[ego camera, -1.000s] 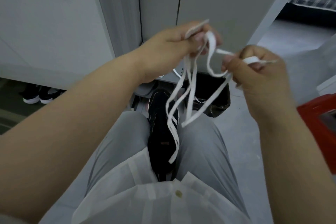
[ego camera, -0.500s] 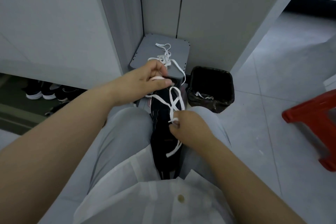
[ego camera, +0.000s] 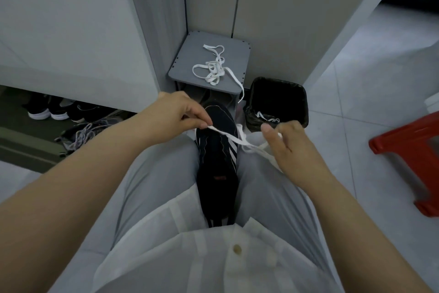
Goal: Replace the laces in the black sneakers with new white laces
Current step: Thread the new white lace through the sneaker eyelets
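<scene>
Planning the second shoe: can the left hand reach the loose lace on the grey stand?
Probably yes: nothing stands between the left hand and the loose lace on the grey stand. But that hand pinches a second lace over the sneaker and must release it first.

a black fabric sneaker (ego camera: 217,162) lies lengthwise between the seated person's thighs, toe pointing away. the left hand (ego camera: 175,116) is at the toe's left side and the right hand (ego camera: 292,147) just right of the shoe, with a flat white lace (ego camera: 229,136) held between them across it. beyond the toe, a grey square-topped stand (ego camera: 190,55) sits in the corner, with a tangled second white lace (ego camera: 212,70) on it. a black lined bin (ego camera: 275,95) stands just right of the stand, a red plastic stool (ego camera: 408,157) well to the right, and dark low shoes (ego camera: 47,109) far left.
</scene>
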The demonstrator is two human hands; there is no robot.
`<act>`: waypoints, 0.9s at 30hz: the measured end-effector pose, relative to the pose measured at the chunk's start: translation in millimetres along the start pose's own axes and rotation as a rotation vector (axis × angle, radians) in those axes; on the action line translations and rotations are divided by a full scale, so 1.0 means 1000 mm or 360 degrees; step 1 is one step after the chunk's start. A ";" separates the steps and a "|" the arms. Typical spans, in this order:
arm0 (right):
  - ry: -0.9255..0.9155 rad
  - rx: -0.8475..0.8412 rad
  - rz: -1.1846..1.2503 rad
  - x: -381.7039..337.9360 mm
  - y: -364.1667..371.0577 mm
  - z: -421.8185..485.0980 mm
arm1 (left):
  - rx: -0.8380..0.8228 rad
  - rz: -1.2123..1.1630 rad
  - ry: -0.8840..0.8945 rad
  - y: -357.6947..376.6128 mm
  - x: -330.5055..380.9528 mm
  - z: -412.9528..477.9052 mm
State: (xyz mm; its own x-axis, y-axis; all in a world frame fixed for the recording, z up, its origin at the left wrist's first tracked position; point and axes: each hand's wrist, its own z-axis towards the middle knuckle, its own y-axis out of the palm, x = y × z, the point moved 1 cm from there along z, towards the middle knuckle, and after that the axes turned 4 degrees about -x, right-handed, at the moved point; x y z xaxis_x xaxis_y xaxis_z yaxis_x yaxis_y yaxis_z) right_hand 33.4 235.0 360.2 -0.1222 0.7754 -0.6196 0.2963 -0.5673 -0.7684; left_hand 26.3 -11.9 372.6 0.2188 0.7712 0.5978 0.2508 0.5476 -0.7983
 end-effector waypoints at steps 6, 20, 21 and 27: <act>-0.0246 -0.0013 -0.0617 -0.022 0.014 0.009 | 0.0134 0.0281 0.0009 0.004 -0.009 -0.004; -0.0391 -0.0158 0.0012 -0.022 0.044 0.033 | 0.0042 0.0753 -0.0083 0.031 -0.012 0.003; -0.0388 -0.0104 -0.0007 -0.021 0.047 0.036 | 0.0008 0.0799 -0.0079 0.031 -0.012 0.004; -0.0282 0.0034 -0.0201 -0.018 0.054 0.055 | -0.0061 0.0709 -0.0025 0.031 -0.013 0.010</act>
State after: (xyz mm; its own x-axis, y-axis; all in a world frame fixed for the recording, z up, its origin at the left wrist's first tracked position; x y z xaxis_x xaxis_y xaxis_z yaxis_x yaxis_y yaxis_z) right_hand -0.6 175.3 321.3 -0.3222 0.7808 -0.5353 0.2482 -0.4759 -0.8437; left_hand 21.9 -2.3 339.3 0.2992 0.9341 0.1946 0.1698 0.1486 -0.9742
